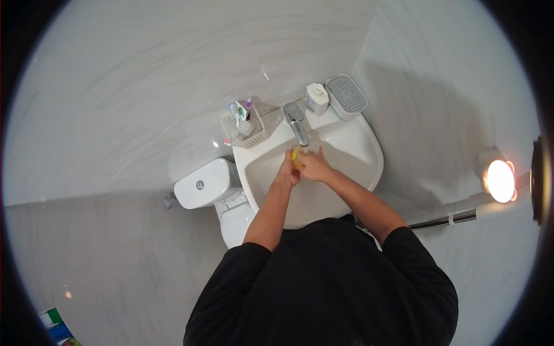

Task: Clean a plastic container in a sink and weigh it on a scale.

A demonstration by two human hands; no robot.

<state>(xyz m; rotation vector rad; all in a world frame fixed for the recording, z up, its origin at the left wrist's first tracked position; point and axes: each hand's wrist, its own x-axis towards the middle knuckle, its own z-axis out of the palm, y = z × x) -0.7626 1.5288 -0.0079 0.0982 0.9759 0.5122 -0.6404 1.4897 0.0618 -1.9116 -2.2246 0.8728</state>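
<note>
Both hands are together over the basin of a white washbasin [374, 160], just below the spout of a chrome mixer tap [297, 123]. My left hand [290, 168] grips a small clear item with a yellow part [294, 155]; its exact kind cannot be told. My right hand [315, 166] lies against the same item from the right, one finger stretched out towards the tap, and the fingers on the item are partly hidden. Water seems to run from the spout onto the item.
A white plastic basket [253, 140] with toothbrushes and a tube stands on the basin's left corner. A white pump bottle [317, 99] and a grey-topped box [347, 96] stand at the back right. A toilet cistern [203, 184] is at the left; a lit lamp [500, 181] is at the right.
</note>
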